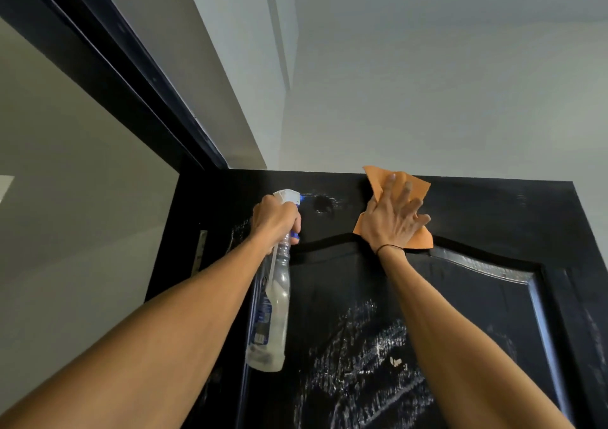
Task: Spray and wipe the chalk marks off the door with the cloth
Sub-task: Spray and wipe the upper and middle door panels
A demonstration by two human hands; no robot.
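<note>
**Both hands raised to the top of a black door, one with spray, one with cloth**

Seen from the head camera, looking steeply up. Black panelled door (467, 218) filling the lower right, its top edge running across mid-frame, pale wall and ceiling above. Dark door frame (108, 66) slanting from 10 o'clock down toward the centre.

Left hand (274, 219), just left of centre, fingers curled tight round the neck of a clear spray bottle (273, 303); index finger position on the trigger not clear. White nozzle head at the hand's 12 o'clock, pointing right toward the door. Bottle body hanging down toward 6 o'clock, beside the forearm. Blue label on the bottle, print too blurred to read; no brand legible.

Right hand (393, 219), just right of centre, palm flat, fingers straight and spread, pressing an orange cloth (413, 186) against the door's top rail. Cloth showing above the fingertips at 12 o'clock, reaching the door's top edge, and below the hand at 5 o'clock. Thin dark band (390, 247) round the right wrist.

Small smeared patch (324, 203) between the two hands. Heavy white chalk marks (365, 356) scrawled over the recessed panel at 6 o'clock, between the forearms. Fainter chalk streaks at the door's left edge, 9 o'clock of the left hand.
</note>
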